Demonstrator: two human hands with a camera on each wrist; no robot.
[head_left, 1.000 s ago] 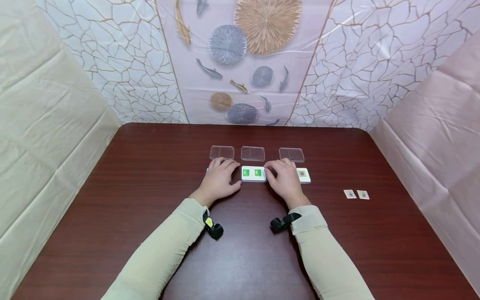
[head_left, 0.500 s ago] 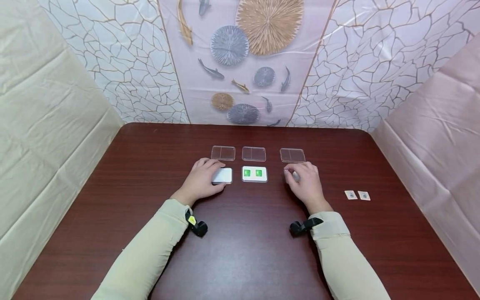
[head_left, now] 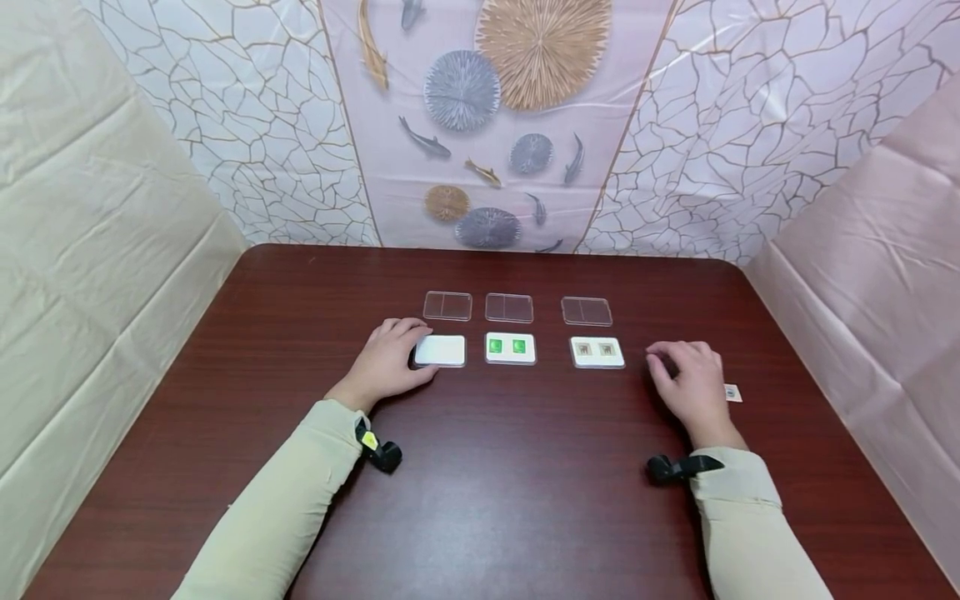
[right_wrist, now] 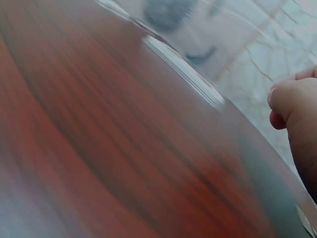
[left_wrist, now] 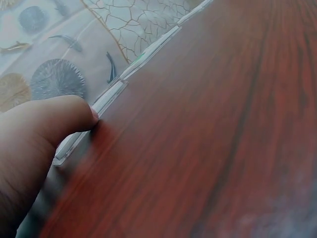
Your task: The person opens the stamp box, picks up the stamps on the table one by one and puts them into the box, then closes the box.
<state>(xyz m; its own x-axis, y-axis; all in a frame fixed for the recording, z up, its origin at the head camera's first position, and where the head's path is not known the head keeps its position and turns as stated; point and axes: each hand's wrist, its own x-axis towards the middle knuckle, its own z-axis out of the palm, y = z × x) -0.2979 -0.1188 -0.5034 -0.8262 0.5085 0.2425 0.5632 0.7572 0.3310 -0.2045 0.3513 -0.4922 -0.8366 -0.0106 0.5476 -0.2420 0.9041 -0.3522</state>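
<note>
My left hand (head_left: 384, 360) grips the left end of a flat white case (head_left: 441, 351), fingers at its far edge and thumb at its near edge. In the left wrist view, the thumb (left_wrist: 64, 116) touches the case's side. Beside it lie a white case with two green squares (head_left: 510, 348) and one with two brownish printed squares (head_left: 597, 352). My right hand (head_left: 690, 385), fingers loosely bent and nothing visible in them, hovers right of that last case. A small square piece (head_left: 732, 392) shows just past the right hand, which hides its neighbour.
Three clear lids, the left one (head_left: 447, 306), the middle one (head_left: 509, 307) and the right one (head_left: 587, 311), lie in a row behind the cases. The brown table (head_left: 480, 500) ends at a patterned backdrop, with cloth hanging at both sides.
My right hand has left the right-hand case and moved right toward the small squares, uncovering two brownish squares. My left hand has shifted left, uncovering more of the white case.
</note>
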